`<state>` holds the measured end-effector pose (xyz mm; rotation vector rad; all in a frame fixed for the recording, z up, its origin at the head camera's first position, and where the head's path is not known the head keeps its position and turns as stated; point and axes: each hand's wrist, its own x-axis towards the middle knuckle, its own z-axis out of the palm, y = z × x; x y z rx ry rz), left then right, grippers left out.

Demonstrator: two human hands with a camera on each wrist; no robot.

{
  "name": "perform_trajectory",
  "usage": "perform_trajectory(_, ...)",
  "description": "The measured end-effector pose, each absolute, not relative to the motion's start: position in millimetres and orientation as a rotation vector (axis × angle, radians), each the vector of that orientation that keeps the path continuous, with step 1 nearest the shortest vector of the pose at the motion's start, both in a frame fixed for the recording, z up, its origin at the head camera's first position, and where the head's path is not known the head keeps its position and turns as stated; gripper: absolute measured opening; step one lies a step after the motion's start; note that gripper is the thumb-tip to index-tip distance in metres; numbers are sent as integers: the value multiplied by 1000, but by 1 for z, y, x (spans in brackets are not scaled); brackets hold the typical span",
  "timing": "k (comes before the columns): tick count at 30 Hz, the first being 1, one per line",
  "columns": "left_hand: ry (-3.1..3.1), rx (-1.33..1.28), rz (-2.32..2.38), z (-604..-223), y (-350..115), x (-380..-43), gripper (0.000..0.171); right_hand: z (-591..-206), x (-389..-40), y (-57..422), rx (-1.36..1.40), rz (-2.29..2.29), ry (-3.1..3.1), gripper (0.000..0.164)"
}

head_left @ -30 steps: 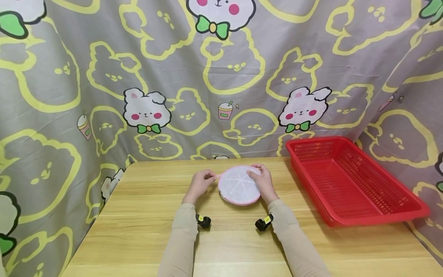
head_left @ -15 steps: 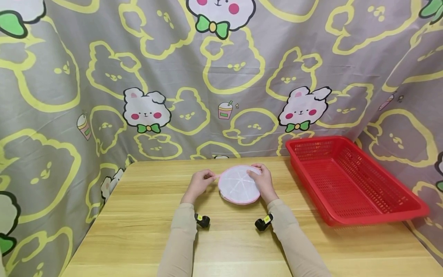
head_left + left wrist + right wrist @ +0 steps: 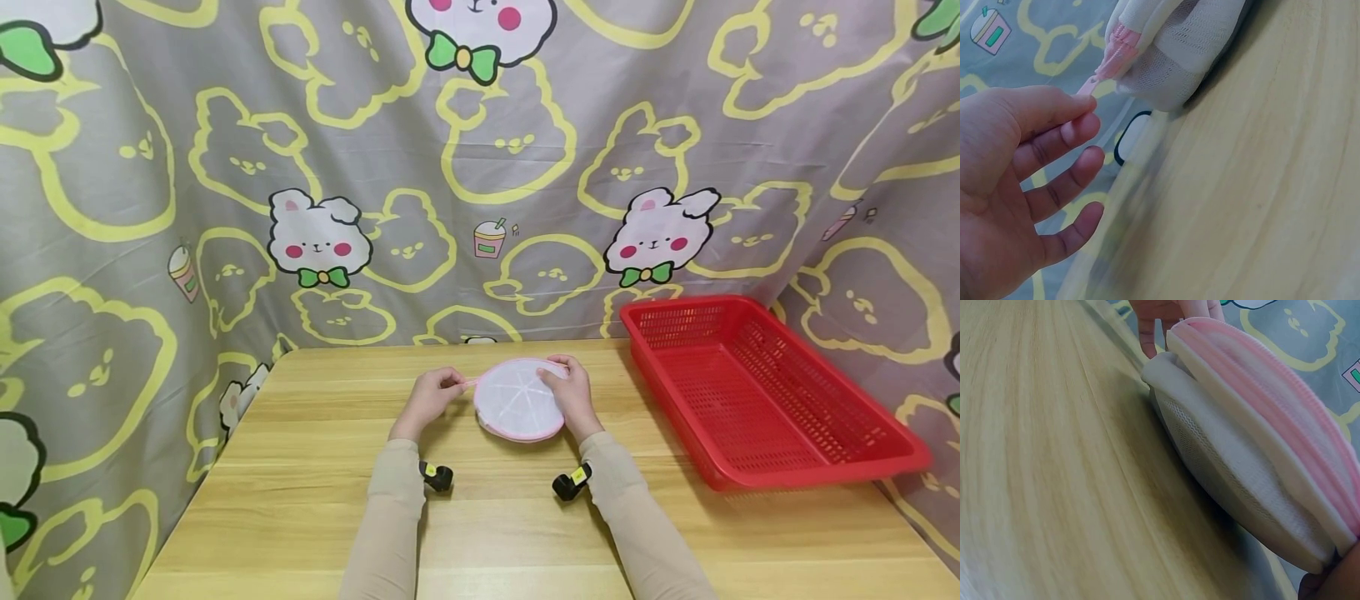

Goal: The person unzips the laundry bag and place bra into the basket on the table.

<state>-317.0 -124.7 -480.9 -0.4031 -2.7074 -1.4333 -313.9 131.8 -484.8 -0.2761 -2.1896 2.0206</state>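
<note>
A round white mesh laundry bag (image 3: 517,410) with a pink zipper round its edge is held over the table between both hands. My left hand (image 3: 431,400) is at the bag's left side. In the left wrist view its thumb and index finger pinch the pink zipper pull (image 3: 1089,85), while the other fingers spread loosely. My right hand (image 3: 575,395) grips the far right edge, thumb on the white top face and fingers behind the rim. The right wrist view shows the bag's thick mesh side (image 3: 1229,456) tilted close over the wood; most of the right hand is hidden there.
A red perforated plastic basket (image 3: 757,400) stands at the right of the wooden table (image 3: 322,500). Behind the table and along both sides hangs a grey curtain (image 3: 390,167) with cartoon prints. A small black camera (image 3: 437,476) is strapped to the left wrist, another (image 3: 572,482) to the right.
The left wrist and forearm have shifted slightly to the left. Both hands keep their hold, and the bag stays in nearly the same place.
</note>
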Motion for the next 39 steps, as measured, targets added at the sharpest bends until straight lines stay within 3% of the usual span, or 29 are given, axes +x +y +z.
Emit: perform_trajectory(39,-2605,-242,-1387,-483,-109,-318,8,-482,-315,140,-299,1926,-2316,39)
